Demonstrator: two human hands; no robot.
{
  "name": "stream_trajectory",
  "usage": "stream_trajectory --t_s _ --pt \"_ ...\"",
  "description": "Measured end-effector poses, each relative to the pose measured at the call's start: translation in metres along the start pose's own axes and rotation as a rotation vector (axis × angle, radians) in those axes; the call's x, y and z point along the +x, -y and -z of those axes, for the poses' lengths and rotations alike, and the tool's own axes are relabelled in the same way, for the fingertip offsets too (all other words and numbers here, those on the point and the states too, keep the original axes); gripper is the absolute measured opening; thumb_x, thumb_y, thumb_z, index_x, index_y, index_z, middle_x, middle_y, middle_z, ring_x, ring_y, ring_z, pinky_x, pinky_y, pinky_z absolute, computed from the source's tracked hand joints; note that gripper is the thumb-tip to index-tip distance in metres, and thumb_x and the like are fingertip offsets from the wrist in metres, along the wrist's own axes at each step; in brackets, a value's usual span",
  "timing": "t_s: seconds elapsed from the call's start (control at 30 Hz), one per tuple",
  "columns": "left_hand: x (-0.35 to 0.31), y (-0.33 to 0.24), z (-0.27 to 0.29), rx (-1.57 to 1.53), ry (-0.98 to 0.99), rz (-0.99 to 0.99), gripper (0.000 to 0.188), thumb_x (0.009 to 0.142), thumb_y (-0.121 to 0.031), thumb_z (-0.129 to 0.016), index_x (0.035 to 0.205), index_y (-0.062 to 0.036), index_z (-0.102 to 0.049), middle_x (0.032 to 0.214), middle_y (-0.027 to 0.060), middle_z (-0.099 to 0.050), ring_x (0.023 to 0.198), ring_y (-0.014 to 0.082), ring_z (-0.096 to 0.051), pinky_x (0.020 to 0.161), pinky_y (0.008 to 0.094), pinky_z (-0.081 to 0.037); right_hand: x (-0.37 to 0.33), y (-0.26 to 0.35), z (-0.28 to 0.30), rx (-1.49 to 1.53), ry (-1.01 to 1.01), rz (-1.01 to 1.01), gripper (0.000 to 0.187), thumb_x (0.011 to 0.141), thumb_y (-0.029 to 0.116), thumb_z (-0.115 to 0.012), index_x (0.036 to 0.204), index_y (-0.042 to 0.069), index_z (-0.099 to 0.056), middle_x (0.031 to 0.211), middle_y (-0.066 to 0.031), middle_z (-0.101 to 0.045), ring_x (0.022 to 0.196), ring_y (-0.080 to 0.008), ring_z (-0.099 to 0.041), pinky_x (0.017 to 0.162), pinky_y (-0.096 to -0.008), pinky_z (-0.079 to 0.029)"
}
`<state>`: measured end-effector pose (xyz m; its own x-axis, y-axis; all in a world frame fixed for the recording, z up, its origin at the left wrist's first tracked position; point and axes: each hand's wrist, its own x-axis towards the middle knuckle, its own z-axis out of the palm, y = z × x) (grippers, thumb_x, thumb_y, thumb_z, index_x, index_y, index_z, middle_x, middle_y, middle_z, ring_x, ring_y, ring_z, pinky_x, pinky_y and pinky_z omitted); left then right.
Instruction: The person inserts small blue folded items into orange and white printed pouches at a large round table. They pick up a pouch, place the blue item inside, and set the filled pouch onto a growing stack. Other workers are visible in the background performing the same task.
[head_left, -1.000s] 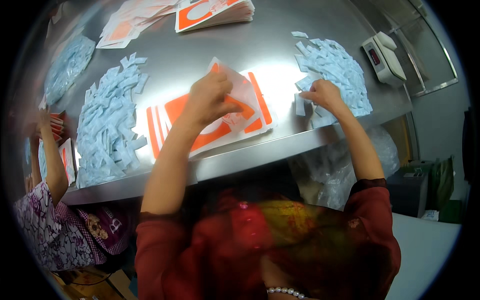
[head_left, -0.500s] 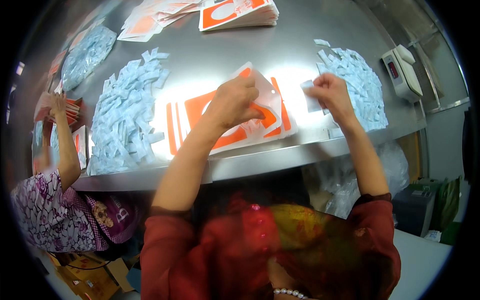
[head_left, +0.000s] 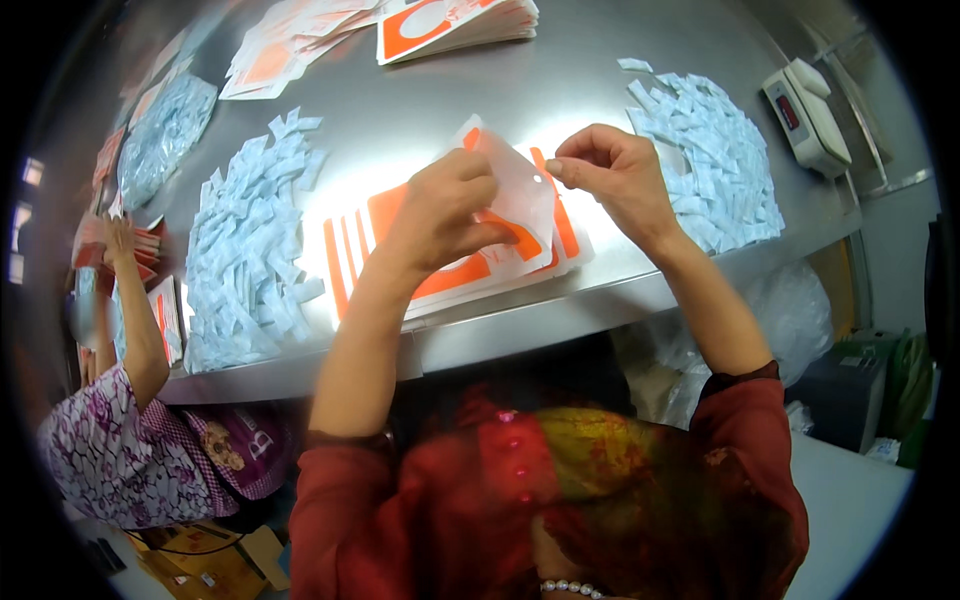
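Observation:
In the middle of the metal table [head_left: 560, 65] lies a stack of flat orange-and-white plastic pouches [head_left: 383, 210]. My left hand [head_left: 445, 210] is closed on the top pouch [head_left: 525, 195], whose upper edge is lifted and curled. My right hand [head_left: 620, 185] hovers at the lifted edge with thumb and forefinger pressed together; whatever they pinch, if anything, is hidden. A heap of small pale-blue sachets [head_left: 245, 250] lies left of the stack. Beyond my right wrist spreads a second heap of pale-blue sachets [head_left: 715, 165].
More pouches [head_left: 455, 28] are stacked at the far side, beside a loose spread of pouches [head_left: 290, 45]. A white scale [head_left: 806, 117] stands at the far right. A clear bag of sachets [head_left: 165, 140] lies far left, near a co-worker's hand [head_left: 118, 238] among red-orange pouches.
My right hand has moved left from the right-hand heap to the lifted pouch edge. The pale sachet it held can no longer be made out. My left hand keeps hold of the pouch.

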<state>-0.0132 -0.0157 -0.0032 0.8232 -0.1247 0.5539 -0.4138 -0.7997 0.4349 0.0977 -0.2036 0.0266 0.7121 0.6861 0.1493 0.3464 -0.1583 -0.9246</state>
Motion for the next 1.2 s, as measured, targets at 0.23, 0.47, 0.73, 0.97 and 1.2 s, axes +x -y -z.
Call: stream_trajectory --t_s 0.23,0.47,0.73,0.97,1.2 --pt "0.000 0.006 0.002 0.012 0.021 -0.144 0.041 0.048 -0.024 -0.085 0.062 -0.0058 -0.052 0.076 0.0045 -0.057 0.063 0.0199 -0.049 0.051 0.0309 -0.039 -0.003 0.010 0.003 0.104 -0.030 0.185 0.015 0.076 0.016 -0.068 0.079 0.002 -0.067 0.077 -0.0068 -0.063 0.072 -0.0147 -0.059 0.066 -0.0268 -0.048" --pt "0.009 -0.002 -0.014 0.025 0.017 -0.169 0.039 0.043 -0.012 -0.079 0.059 -0.0064 -0.045 0.070 0.0049 -0.051 0.060 0.0223 -0.047 0.049 0.0337 -0.036 0.003 -0.036 -0.026 -0.661 -0.061 0.567 0.026 0.072 0.005 -0.062 0.097 0.012 -0.066 0.107 -0.0122 -0.056 0.104 -0.0279 -0.054 0.081 -0.0369 -0.047" --pt "0.006 0.002 -0.013 0.040 0.097 -0.141 0.040 0.047 -0.020 -0.083 0.060 -0.0065 -0.047 0.073 0.0048 -0.054 0.060 0.0214 -0.047 0.050 0.0331 -0.037 0.008 -0.045 -0.028 -0.722 -0.028 0.702 0.009 0.070 0.013 -0.061 0.077 0.010 -0.067 0.090 -0.0078 -0.060 0.093 -0.0251 -0.053 0.074 -0.0372 -0.044" --pt "-0.004 0.011 0.000 0.037 0.098 -0.099 0.047 0.050 -0.032 -0.083 0.060 -0.0061 -0.045 0.070 0.0046 -0.052 0.062 0.0211 -0.047 0.051 0.0321 -0.038 -0.012 -0.005 0.027 -0.477 -0.184 0.556 0.007 0.075 0.001 -0.066 0.079 0.002 -0.060 0.113 -0.0129 -0.061 0.113 -0.0303 -0.055 0.094 -0.0368 -0.044" --pt "-0.007 0.005 0.005 0.048 0.177 -0.041 0.044 0.051 -0.029 -0.081 0.062 -0.0045 -0.046 0.071 0.0057 -0.049 0.068 0.0240 -0.048 0.057 0.0362 -0.040 -0.033 -0.006 0.026 -0.380 -0.209 0.037 0.044 0.076 0.025 -0.071 0.112 0.002 -0.060 0.101 -0.0129 -0.064 0.089 -0.0205 -0.062 0.074 -0.0321 -0.049"
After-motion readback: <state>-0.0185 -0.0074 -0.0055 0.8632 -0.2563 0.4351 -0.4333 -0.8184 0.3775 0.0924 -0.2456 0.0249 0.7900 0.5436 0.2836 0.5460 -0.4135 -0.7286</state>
